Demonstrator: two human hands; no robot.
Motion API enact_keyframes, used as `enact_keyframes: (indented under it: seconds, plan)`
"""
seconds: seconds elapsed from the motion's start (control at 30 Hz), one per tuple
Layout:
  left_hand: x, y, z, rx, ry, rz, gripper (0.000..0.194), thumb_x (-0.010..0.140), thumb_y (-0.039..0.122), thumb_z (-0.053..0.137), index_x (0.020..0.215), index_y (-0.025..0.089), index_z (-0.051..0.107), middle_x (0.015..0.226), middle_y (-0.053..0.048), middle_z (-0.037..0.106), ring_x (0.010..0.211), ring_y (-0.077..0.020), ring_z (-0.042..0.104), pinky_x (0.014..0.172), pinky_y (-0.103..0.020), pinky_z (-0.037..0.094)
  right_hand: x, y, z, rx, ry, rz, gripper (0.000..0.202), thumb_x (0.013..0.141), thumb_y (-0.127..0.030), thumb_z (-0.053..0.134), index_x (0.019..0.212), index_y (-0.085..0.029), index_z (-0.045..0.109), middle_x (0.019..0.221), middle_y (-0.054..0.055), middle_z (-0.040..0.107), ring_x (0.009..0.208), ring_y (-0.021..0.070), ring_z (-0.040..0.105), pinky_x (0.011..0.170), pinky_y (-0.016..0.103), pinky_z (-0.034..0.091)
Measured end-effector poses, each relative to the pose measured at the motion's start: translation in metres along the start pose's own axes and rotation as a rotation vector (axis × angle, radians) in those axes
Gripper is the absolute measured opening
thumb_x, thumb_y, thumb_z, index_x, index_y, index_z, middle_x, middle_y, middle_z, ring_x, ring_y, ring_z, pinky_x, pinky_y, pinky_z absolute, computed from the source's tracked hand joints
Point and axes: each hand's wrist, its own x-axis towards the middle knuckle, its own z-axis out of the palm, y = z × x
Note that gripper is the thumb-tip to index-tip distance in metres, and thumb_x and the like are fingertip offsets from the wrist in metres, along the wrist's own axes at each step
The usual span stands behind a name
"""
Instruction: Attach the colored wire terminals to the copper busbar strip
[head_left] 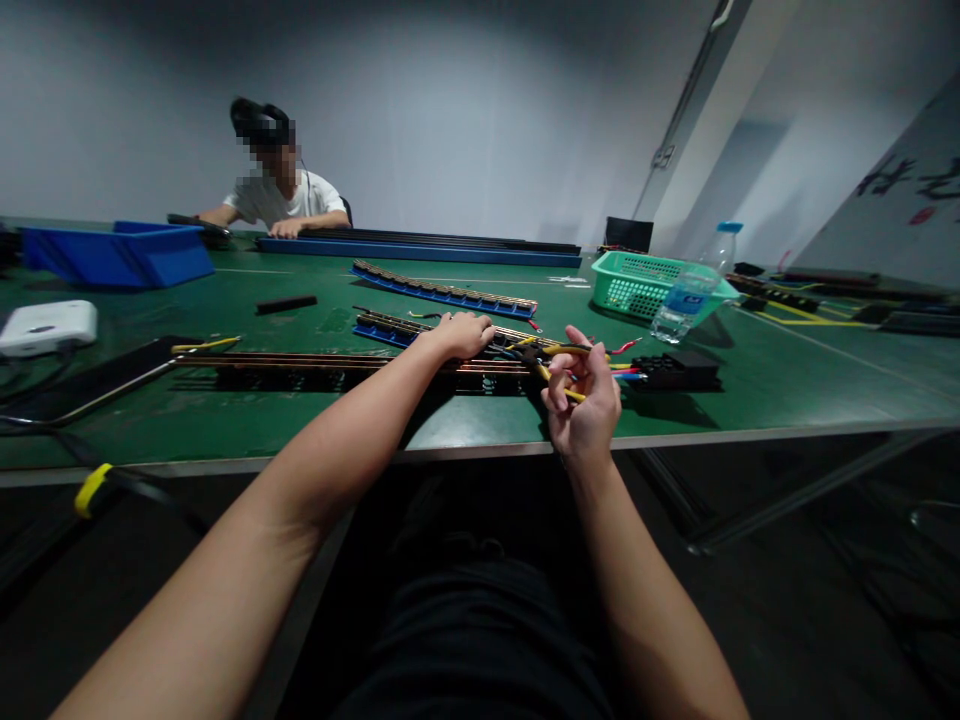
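Note:
My right hand point(589, 395) is closed around a pair of pliers point(534, 356) with yellow-and-black handles, the dark jaws pointing left over the rails. My left hand point(459, 335) reaches over the strips just left of the jaws, fingers curled down; what they pinch is hidden. Beneath both hands a long dark rail point(337, 370) with copper-coloured bars runs along the table's front. A shorter blue-based strip point(382, 328) lies behind it, partly covered by my left hand. Red, blue and yellow wires point(626, 372) run toward a black connector block point(679, 370) on the right.
Another blue-based strip point(442, 288) lies farther back on the green table point(780, 385). A green basket point(626, 285) and a water bottle point(682, 300) stand right. At left are a blue bin point(120, 255) and a white box point(49, 327). A person point(289, 195) sits opposite behind long blue-and-black rails point(420, 247).

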Motion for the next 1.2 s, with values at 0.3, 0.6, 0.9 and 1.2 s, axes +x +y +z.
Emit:
enact_keyframes:
  seconds: [0.3, 0.6, 0.9, 1.2]
  plan:
    - [-0.005, 0.002, -0.005, -0.02, -0.027, -0.003, 0.046, 0.105, 0.044, 0.024, 0.13, 0.023, 0.056, 0.137, -0.012, 0.059, 0.125, -0.0318, 0.053, 0.104, -0.048, 0.039, 0.003, 0.007, 0.001, -0.108, -0.07, 0.024, 0.05, 0.08, -0.051, 0.069, 0.118, -0.02, 0.064, 0.071, -0.005, 0.063, 0.038, 0.0024, 0.041, 0.036, 0.02, 0.021]
    - [-0.004, 0.002, -0.006, -0.012, -0.033, -0.009, 0.045, 0.105, 0.043, 0.024, 0.128, 0.023, 0.058, 0.135, -0.011, 0.061, 0.124, -0.0303, 0.054, 0.103, -0.046, 0.039, -0.001, 0.01, -0.004, -0.45, -0.263, -0.033, 0.038, 0.078, -0.039, 0.071, 0.11, -0.017, 0.072, 0.058, -0.006, 0.053, 0.048, 0.0066, 0.035, 0.046, 0.023, 0.024]
    - [0.001, -0.001, 0.0, -0.015, -0.029, -0.013, 0.045, 0.105, 0.044, 0.024, 0.128, 0.024, 0.057, 0.136, -0.01, 0.06, 0.125, -0.0293, 0.053, 0.104, -0.045, 0.039, -0.004, 0.011, -0.003, -0.645, -0.354, -0.157, 0.028, 0.084, -0.037, 0.067, 0.104, -0.018, 0.072, 0.063, -0.004, 0.052, 0.05, 0.0067, 0.034, 0.048, 0.023, 0.027]
    - [0.001, -0.001, 0.0, -0.027, -0.019, -0.01, 0.046, 0.105, 0.045, 0.025, 0.133, 0.025, 0.056, 0.14, -0.011, 0.059, 0.127, -0.0301, 0.052, 0.105, -0.046, 0.037, -0.008, 0.005, -0.015, -0.466, -0.222, -0.367, 0.054, 0.083, -0.03, 0.072, 0.133, -0.028, 0.053, 0.101, 0.002, 0.066, 0.062, 0.009, 0.054, 0.054, 0.023, 0.045]
